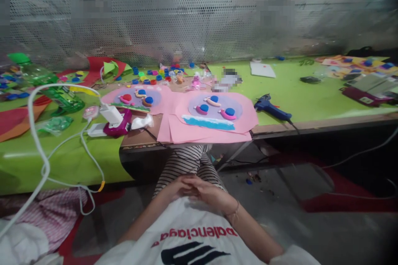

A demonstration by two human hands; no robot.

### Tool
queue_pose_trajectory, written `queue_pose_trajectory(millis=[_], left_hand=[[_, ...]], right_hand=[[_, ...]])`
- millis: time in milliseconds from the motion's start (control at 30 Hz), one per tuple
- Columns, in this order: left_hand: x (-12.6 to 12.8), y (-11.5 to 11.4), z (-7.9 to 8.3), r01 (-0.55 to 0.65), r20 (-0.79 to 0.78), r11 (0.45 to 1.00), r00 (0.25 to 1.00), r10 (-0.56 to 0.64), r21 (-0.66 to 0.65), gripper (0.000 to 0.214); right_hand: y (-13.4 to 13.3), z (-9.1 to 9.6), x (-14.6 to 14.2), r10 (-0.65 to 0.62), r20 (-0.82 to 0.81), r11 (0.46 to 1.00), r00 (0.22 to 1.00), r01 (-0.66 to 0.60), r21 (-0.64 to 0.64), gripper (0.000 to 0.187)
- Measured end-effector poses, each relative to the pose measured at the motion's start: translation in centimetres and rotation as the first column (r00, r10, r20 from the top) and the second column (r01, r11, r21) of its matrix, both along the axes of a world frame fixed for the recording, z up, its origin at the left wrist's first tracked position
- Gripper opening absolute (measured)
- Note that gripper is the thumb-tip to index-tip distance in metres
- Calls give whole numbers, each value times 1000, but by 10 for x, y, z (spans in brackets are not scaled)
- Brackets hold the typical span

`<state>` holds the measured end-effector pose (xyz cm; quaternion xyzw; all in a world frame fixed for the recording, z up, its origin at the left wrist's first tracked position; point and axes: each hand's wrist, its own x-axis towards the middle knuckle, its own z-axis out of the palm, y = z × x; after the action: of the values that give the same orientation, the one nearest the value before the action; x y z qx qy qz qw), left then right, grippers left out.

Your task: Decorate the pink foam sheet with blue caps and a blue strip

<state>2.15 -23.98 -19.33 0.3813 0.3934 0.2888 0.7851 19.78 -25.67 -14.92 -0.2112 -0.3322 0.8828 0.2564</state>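
My left hand (175, 188) and my right hand (211, 193) rest in my lap, clasped together with the fingers folded into each other. No object shows in either; the space between the palms is hidden. Ahead of them, at the table's front edge, lies a pink paper craft (251, 109) with two rounded panels. The right panel has a lavender oval (214, 102) bearing several snail shapes in pink and beige with blue caps as shells, above a blue and white strip (211, 123). On the left panel, similar snails (141, 93) sit over a green strip.
A blue glue gun (273, 107) lies right of the craft, its cord over the edge. To the left are a magenta power strip (120, 126) with a white charger and cable, and a green bottle (56, 87). Bottle caps (158, 77) lie behind. A perforated metal panel (192, 16) rises at the back.
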Motion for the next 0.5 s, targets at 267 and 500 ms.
queue_pose_trajectory(millis=[267, 500], left_hand=[[4, 15, -14, 82, 79, 992, 994, -74, -95, 33], [15, 21, 1, 46, 181, 991, 983, -22, -127, 33]], right_hand=[[15, -54, 0, -78, -144, 968, 986, 40, -248, 40], [39, -89, 11, -175, -102, 886, 979, 112, -449, 28]])
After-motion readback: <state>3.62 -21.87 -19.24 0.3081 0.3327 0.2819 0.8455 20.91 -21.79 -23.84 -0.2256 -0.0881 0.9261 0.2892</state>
